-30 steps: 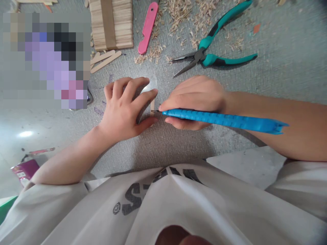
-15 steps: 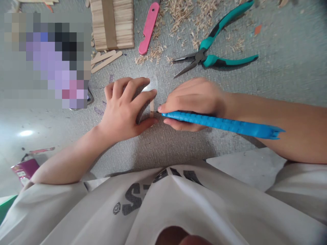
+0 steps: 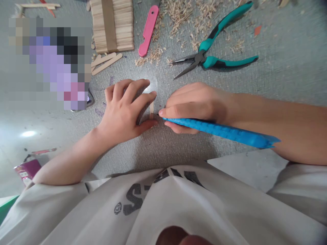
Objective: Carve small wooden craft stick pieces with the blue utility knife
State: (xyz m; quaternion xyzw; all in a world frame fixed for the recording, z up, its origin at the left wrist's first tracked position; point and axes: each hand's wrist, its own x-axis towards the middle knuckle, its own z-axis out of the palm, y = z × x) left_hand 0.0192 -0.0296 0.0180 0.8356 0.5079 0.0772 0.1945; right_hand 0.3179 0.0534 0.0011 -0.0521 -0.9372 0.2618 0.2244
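- A grey, textured bench [image 3: 176, 148] carries the work; its near edge runs along the person's white shirt [image 3: 163, 200], and its far edge is out of view.
- The left hand [image 3: 121, 109] rests in from the near edge, fingers spread, with index fingertip and thumb touching a small wooden strip.
- The right hand [image 3: 196, 105], just beside it, has its fingers closed around a blue pen-shaped tool [image 3: 219, 131] with a slender dark tip, which points at the left thumb's side of the strip. If that tip is sharp, too much sideways push could make it skid off the wood into the thumb; a loose left hold could let the strip twist.
- Green-handled pliers [image 3: 199, 57] lie open towards the far side, near the right hand.
- Further from the near edge lie a banded bundle of wooden sticks [image 3: 124, 25] and a pink handle [image 3: 148, 32], with curled shavings [image 3: 178, 13] beside it.
- The wooden strip [image 3: 152, 108] lies between the hands, pointing away from the near edge: pale, flat, narrow, slightly darker by the thumb. Its far end is hidden under the index finger; whether the tip touches it, I cannot tell.
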